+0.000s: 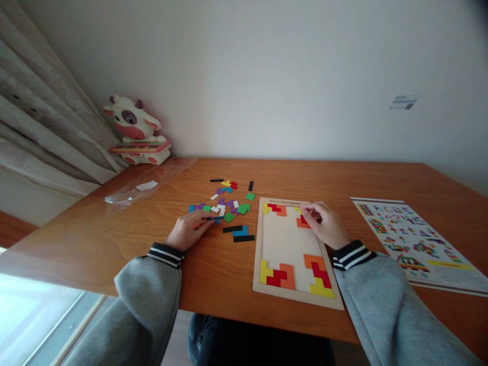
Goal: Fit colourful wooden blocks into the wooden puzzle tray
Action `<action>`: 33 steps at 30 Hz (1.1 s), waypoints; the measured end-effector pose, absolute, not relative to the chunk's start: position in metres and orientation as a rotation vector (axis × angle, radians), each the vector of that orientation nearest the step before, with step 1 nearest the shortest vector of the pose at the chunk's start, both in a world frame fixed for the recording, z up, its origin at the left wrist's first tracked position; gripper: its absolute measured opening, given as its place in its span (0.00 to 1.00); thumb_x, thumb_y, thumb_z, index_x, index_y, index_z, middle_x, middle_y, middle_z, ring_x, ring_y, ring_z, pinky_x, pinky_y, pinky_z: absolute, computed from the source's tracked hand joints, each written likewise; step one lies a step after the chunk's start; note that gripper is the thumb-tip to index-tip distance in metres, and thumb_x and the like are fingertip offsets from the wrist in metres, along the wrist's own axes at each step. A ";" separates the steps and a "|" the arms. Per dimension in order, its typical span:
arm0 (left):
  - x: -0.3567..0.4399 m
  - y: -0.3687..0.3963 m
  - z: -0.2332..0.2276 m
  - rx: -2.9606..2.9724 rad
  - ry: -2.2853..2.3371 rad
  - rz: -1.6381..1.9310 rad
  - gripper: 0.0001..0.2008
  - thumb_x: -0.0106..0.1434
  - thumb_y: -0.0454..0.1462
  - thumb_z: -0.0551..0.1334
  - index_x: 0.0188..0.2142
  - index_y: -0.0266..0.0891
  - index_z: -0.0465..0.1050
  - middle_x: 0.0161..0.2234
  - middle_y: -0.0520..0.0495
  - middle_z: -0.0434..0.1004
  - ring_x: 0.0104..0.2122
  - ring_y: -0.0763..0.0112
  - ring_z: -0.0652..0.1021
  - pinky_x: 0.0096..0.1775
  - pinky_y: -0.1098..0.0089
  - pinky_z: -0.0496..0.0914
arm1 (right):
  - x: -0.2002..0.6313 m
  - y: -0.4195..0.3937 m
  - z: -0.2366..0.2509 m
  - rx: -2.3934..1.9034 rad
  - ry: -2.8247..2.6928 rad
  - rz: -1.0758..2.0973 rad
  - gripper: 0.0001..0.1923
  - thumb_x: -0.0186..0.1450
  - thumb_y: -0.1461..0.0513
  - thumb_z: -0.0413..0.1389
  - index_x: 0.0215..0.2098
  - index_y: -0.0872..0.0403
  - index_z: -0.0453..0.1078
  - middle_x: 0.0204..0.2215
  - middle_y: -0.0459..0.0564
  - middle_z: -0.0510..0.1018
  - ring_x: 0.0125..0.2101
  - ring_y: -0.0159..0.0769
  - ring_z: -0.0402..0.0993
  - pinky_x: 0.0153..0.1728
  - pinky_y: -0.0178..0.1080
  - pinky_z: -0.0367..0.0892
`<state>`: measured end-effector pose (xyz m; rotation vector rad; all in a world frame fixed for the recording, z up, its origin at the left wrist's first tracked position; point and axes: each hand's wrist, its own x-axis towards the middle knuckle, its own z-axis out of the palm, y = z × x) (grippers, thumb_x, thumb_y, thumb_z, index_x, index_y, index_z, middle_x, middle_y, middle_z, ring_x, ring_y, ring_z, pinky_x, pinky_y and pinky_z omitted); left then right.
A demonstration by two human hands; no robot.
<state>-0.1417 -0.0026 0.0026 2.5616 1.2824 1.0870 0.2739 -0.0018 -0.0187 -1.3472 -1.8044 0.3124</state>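
My left hand is closed beside a pile of loose puzzle pieces, with a thin blue puzzle piece at its fingertips. My right hand reaches over the far right corner of the wooden puzzle board. Its thumb and fingers are pressed together there, and whatever they hold is hidden. Red, yellow and orange pieces lie in the board's corners, while its pale middle shows bare. Close to the left hand are green pieces, black bars and a larger blue piece.
A printed pattern sheet lies on the right of the wooden table. At the back left, a clear plastic bag lies near a toy cow with a keyboard. A curtain hangs on the left.
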 end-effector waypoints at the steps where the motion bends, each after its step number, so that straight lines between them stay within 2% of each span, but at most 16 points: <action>1: -0.137 -0.002 0.005 2.556 1.276 1.117 0.08 0.67 0.40 0.63 0.41 0.41 0.78 0.39 0.48 0.83 0.37 0.69 0.83 0.42 0.71 0.77 | 0.273 -0.002 -0.019 -1.348 -1.800 0.316 0.15 0.69 0.51 0.53 0.39 0.53 0.74 0.35 0.53 0.77 0.29 0.37 0.73 0.32 0.41 0.70; 6: -0.094 0.002 0.019 2.510 1.134 1.212 0.07 0.67 0.38 0.64 0.43 0.40 0.78 0.40 0.46 0.83 0.39 0.68 0.82 0.45 0.69 0.76 | 0.272 -0.001 -0.020 -1.354 -1.776 0.316 0.13 0.69 0.53 0.53 0.40 0.53 0.73 0.35 0.53 0.77 0.30 0.38 0.73 0.32 0.42 0.70; 10: -0.040 0.009 0.027 2.470 0.959 1.225 0.07 0.67 0.38 0.64 0.43 0.40 0.78 0.38 0.47 0.83 0.36 0.69 0.82 0.40 0.70 0.77 | 0.272 0.001 -0.022 -1.363 -1.767 0.312 0.12 0.69 0.55 0.53 0.40 0.54 0.73 0.35 0.53 0.77 0.30 0.38 0.73 0.32 0.42 0.71; 16: 0.021 0.009 0.017 2.291 0.843 1.208 0.08 0.65 0.38 0.66 0.43 0.39 0.78 0.38 0.46 0.83 0.36 0.69 0.82 0.40 0.70 0.77 | 0.267 -0.006 -0.011 -1.253 -1.766 0.306 0.10 0.70 0.56 0.53 0.41 0.53 0.73 0.36 0.53 0.77 0.31 0.37 0.74 0.33 0.41 0.71; 21: 0.031 0.002 0.005 2.162 0.826 1.156 0.09 0.65 0.40 0.66 0.42 0.39 0.79 0.36 0.47 0.84 0.34 0.70 0.82 0.40 0.71 0.76 | 0.254 -0.016 -0.001 -1.064 -1.902 0.436 0.10 0.69 0.57 0.56 0.45 0.51 0.73 0.38 0.52 0.80 0.34 0.37 0.76 0.37 0.40 0.73; 28: 0.027 0.005 0.000 2.176 0.837 1.091 0.10 0.63 0.39 0.68 0.43 0.39 0.78 0.40 0.46 0.84 0.38 0.67 0.82 0.43 0.69 0.77 | 0.248 -0.019 0.001 -1.048 -1.916 0.589 0.10 0.69 0.55 0.57 0.38 0.50 0.78 0.36 0.50 0.83 0.37 0.38 0.79 0.40 0.40 0.73; 33: 0.023 0.008 -0.005 2.263 0.829 1.042 0.12 0.65 0.34 0.64 0.49 0.39 0.76 0.45 0.44 0.82 0.42 0.66 0.82 0.46 0.67 0.78 | 0.251 -0.018 0.003 -1.164 -1.788 0.606 0.16 0.67 0.48 0.57 0.36 0.50 0.79 0.32 0.51 0.83 0.32 0.40 0.78 0.36 0.41 0.73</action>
